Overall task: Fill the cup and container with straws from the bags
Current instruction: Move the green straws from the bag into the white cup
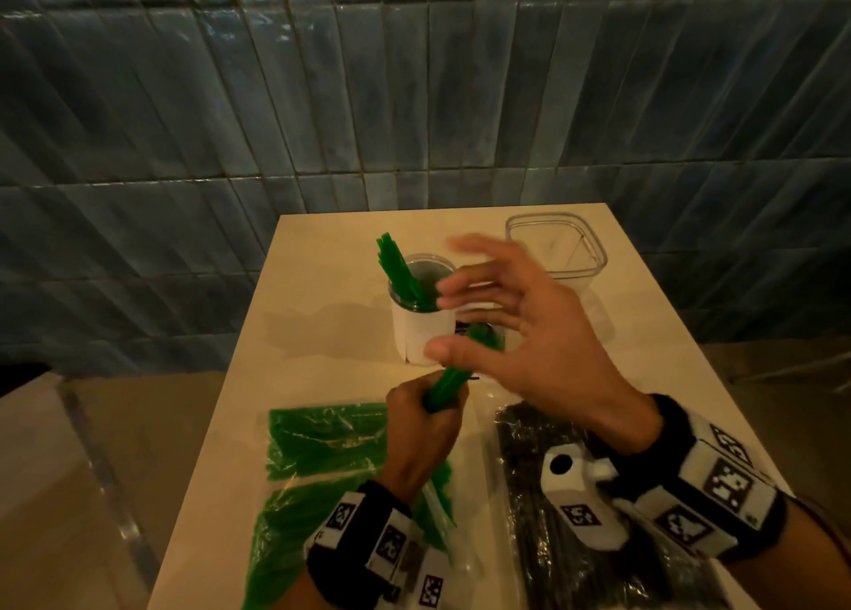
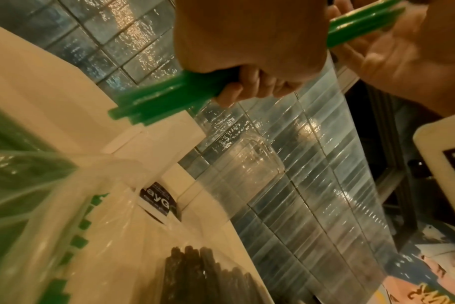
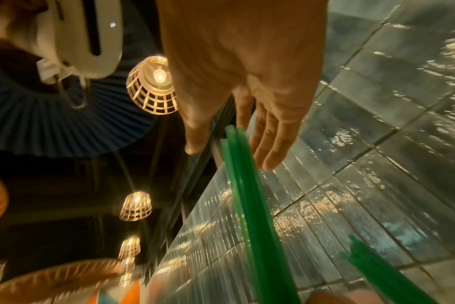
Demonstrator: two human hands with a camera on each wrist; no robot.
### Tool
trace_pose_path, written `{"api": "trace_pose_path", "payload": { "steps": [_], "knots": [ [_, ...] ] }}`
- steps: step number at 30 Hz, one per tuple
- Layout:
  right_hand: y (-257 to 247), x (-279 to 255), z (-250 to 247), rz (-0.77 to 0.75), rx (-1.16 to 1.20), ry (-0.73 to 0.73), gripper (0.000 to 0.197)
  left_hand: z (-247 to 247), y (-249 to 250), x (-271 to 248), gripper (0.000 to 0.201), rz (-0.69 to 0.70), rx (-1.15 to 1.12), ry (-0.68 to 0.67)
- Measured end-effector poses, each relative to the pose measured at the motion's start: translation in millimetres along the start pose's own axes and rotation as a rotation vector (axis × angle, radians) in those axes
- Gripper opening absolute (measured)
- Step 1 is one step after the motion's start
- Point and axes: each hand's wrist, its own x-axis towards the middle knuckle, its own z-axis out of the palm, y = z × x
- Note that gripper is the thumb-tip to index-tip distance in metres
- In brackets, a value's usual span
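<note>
Gripping a small bundle of green plastic straws (image 1: 445, 386) in a closed fist, the left hand (image 1: 421, 430) holds them tilted up and away over the pale cream counter (image 1: 322, 287), their far ends reaching toward the base of the clear plastic cup with a white paper sleeve (image 1: 416, 328). From the left wrist view the fingers (image 2: 249, 84) are curled tight round the bundle, with straw ends sticking out on both sides of the fist. The right hand (image 1: 529, 333) hovers above the bundle and just in front of the cup, palm turned inward, fingers spread and relaxed, grasping nothing; it is blurred at the fingertips. In the right wrist view its fingers (image 3: 273, 144) lie nearly straight beside the straw tips.

The cup stands near the middle of the counter and already has several green straws (image 1: 398, 269) leaning inside it toward the left. Behind and to the right of it sits a clear square plastic container (image 1: 557, 246). Near the front edge lie clear bags of green straws (image 1: 322, 444) on the left and a clear bag of black straws (image 1: 552, 540) on the right, partly under the right wrist. A wall of blue-grey glazed tiles (image 1: 414, 80) rises behind the counter.
</note>
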Motion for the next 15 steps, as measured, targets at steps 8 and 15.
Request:
{"api": "trace_pose_path", "payload": {
  "steps": [8, 15],
  "knots": [
    [20, 0, 33, 0.213, 0.251, 0.008, 0.026, 14, 26, 9, 0.015, 0.151, 0.053, -0.206],
    [-9, 86, -29, -0.177, 0.415, 0.377, 0.060, -27, 0, 70, 0.106, 0.017, 0.254, 0.143]
  ]
}}
